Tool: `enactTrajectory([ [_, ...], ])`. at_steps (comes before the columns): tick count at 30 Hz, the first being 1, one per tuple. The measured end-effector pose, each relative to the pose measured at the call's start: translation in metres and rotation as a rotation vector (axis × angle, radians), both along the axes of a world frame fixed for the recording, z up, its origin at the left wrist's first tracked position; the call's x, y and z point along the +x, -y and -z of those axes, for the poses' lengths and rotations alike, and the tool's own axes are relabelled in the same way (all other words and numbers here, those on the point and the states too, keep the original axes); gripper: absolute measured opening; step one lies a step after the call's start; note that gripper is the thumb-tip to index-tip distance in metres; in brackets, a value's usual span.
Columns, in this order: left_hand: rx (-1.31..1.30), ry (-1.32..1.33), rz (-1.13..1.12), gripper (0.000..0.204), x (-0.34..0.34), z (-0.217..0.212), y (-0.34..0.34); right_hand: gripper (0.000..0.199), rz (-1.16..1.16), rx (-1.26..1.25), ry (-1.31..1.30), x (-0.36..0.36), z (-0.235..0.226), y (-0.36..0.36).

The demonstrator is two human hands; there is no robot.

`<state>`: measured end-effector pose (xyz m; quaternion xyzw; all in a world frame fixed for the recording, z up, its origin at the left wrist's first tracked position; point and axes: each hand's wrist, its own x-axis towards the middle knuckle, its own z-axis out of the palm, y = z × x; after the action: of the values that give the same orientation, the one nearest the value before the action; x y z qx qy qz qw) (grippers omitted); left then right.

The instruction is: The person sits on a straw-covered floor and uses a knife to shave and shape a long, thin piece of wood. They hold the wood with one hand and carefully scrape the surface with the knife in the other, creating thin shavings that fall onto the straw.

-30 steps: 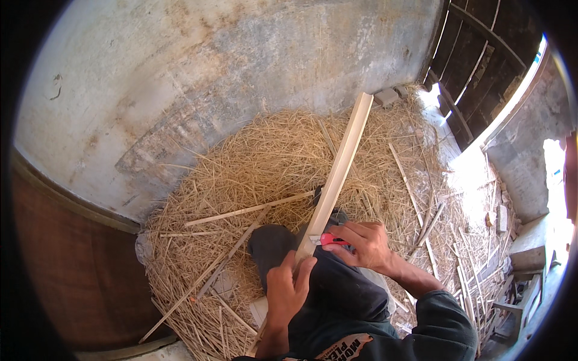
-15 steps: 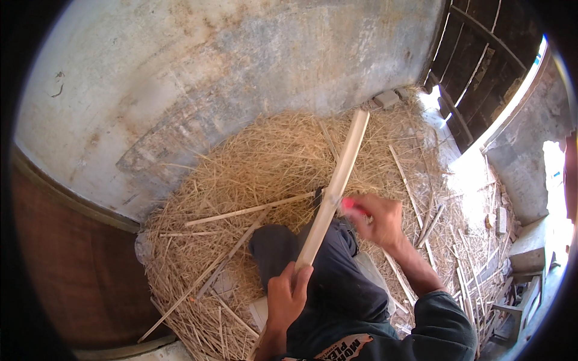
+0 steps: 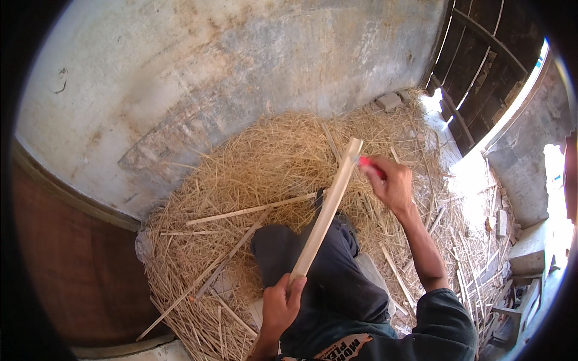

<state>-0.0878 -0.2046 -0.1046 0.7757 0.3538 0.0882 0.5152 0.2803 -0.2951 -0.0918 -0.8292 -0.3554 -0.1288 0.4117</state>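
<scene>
A long pale strip of split bamboo [image 3: 327, 213] slants across my lap, its far end raised over the straw and its near end by my left hand. My left hand [image 3: 282, 305] is closed around that near end, thumb along the top. Close to the strip's far end, my right hand [image 3: 391, 183] is closed on a small red-handled tool [image 3: 372, 167]. The tool's blurred tip meets the strip's right edge or lies just beside it; which of the two I cannot tell. My dark-trousered legs [image 3: 325, 271] are bent beneath the strip.
Straw-like shavings [image 3: 265, 150] cover the floor, with loose bamboo strips [image 3: 250, 209] lying among them. A stained wall [image 3: 241, 72] rises ahead. Brick blocks [image 3: 388, 101] sit at its foot. On the left is a brown panel [image 3: 78, 259]; at far right, a dark plank door [image 3: 481, 66].
My right hand has moved with the red-handled tool away from me, up to the strip's far end. The bamboo strip and my left hand have shifted slightly toward me.
</scene>
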Motion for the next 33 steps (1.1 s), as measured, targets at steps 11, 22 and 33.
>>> enactTrajectory([
  [11,-0.205,-0.001,-0.119,0.036,-0.018,0.016,-0.01,0.048,0.181,-0.117,-0.256,0.085,0.023,0.045],
  [22,-0.058,0.013,0.021,0.041,0.019,-0.001,-0.014,0.037,-0.237,0.416,-0.536,-0.002,-0.016,0.004],
  [33,-0.037,-0.001,0.039,0.042,0.02,-0.001,-0.011,0.016,-0.168,0.351,-0.483,-0.006,-0.013,-0.011],
])
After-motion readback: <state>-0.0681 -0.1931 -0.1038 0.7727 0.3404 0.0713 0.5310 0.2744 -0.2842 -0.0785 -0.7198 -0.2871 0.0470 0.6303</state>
